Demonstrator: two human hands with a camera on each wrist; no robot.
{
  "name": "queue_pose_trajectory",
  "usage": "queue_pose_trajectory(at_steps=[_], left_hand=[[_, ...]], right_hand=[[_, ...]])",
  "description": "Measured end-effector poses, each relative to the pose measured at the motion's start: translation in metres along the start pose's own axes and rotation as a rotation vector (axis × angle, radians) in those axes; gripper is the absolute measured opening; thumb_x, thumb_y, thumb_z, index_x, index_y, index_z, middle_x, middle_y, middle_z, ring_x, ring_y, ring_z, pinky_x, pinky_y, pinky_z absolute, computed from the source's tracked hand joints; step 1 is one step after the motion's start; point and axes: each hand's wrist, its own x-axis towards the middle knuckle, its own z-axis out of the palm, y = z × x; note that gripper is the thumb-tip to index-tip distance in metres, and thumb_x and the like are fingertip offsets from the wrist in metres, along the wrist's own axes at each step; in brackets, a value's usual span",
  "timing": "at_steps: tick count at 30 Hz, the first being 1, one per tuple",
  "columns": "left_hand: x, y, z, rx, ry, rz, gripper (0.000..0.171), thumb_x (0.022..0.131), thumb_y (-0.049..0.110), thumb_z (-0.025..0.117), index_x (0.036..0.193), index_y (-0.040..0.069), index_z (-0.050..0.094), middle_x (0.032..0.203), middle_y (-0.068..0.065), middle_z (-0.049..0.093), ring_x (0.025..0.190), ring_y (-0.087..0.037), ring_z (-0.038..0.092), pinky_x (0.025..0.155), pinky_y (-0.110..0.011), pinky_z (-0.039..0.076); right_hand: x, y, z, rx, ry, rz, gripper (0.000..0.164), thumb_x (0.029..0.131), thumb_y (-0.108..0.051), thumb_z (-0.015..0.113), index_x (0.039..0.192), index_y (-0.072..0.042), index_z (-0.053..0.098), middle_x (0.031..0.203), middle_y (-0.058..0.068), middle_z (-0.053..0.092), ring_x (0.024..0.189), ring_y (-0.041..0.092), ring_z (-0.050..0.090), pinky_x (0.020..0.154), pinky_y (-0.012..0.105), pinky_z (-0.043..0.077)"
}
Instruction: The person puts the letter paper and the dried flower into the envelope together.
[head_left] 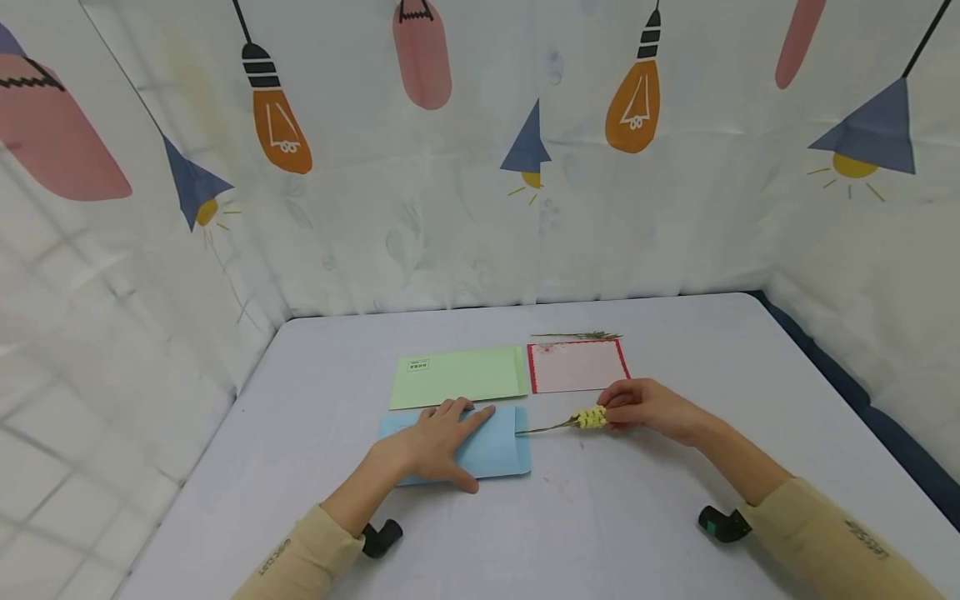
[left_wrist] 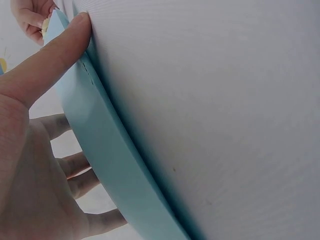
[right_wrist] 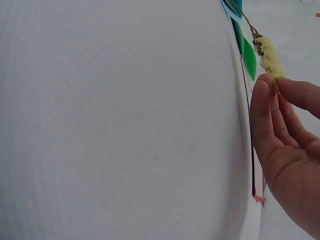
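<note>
A light blue envelope (head_left: 491, 446) lies on the table, its open end to the right. My left hand (head_left: 438, 442) rests spread over it, thumb along the near edge; the left wrist view shows the thumb (left_wrist: 65, 57) crossing the blue paper (left_wrist: 107, 130). With thumb and fingertips, my right hand (head_left: 648, 408) pinches the tip of a yellow dried flower sprig (head_left: 588, 418). Its thin stem points left, and the stem's end reaches the envelope's open end. In the right wrist view the yellow bloom (right_wrist: 270, 57) sits just above the pinching fingers (right_wrist: 262, 100).
Behind the blue envelope lies a light green envelope (head_left: 457, 379). To its right is a pink card with a red border (head_left: 577, 367), and a second dried sprig (head_left: 592, 335) lies beyond that. Printed curtains (head_left: 450, 208) hang around the white table (head_left: 637, 517).
</note>
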Motion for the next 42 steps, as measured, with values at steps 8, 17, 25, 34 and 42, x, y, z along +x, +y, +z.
queue_pose_trajectory(at_steps=[8, 17, 25, 34, 42], left_hand=[[0.000, 0.001, 0.000, -0.002, 0.001, -0.004, 0.106, 0.079, 0.054, 0.086, 0.163, 0.021, 0.030, 0.154, -0.014, 0.034, 0.144, -0.037, 0.032, 0.112, -0.059, 0.027], [0.000, 0.001, 0.001, 0.002, -0.002, 0.000, 0.107, 0.079, 0.055, 0.086, 0.164, 0.020, 0.029, 0.153, -0.013, 0.034, 0.144, -0.035, 0.032, 0.113, -0.058, 0.027], [0.001, 0.001, 0.000, 0.008, 0.001, -0.008, 0.107, 0.079, 0.056, 0.085, 0.164, 0.021, 0.029, 0.155, -0.013, 0.034, 0.144, -0.035, 0.032, 0.113, -0.058, 0.027], [0.000, 0.002, -0.001, -0.006, -0.009, -0.015, 0.106, 0.079, 0.054, 0.086, 0.163, 0.021, 0.030, 0.154, -0.014, 0.034, 0.144, -0.036, 0.032, 0.113, -0.059, 0.027], [-0.001, 0.001, 0.000, -0.001, -0.001, -0.013, 0.107, 0.079, 0.055, 0.086, 0.164, 0.021, 0.030, 0.155, -0.014, 0.034, 0.144, -0.036, 0.032, 0.112, -0.058, 0.027]], right_hand=[[0.007, 0.000, 0.010, -0.013, -0.010, -0.002, 0.028, 0.097, -0.008, 0.071, 0.117, 0.009, 0.062, 0.103, 0.017, 0.069, 0.091, 0.026, 0.070, 0.084, 0.036, 0.058], [0.013, 0.000, 0.020, -0.016, -0.010, 0.000, 0.026, 0.097, -0.009, 0.071, 0.115, 0.008, 0.063, 0.103, 0.017, 0.069, 0.091, 0.027, 0.070, 0.084, 0.037, 0.058], [0.017, -0.005, 0.031, -0.055, -0.004, -0.003, 0.024, 0.097, -0.012, 0.072, 0.111, 0.005, 0.064, 0.102, 0.017, 0.067, 0.089, 0.029, 0.069, 0.083, 0.036, 0.059], [0.022, -0.007, 0.044, -0.046, -0.013, 0.013, 0.025, 0.097, -0.013, 0.073, 0.112, 0.005, 0.063, 0.100, 0.017, 0.067, 0.085, 0.029, 0.069, 0.080, 0.037, 0.059], [0.027, -0.010, 0.053, -0.046, -0.014, 0.026, 0.023, 0.096, -0.012, 0.073, 0.109, 0.004, 0.064, 0.096, 0.016, 0.069, 0.082, 0.027, 0.069, 0.079, 0.037, 0.059]])
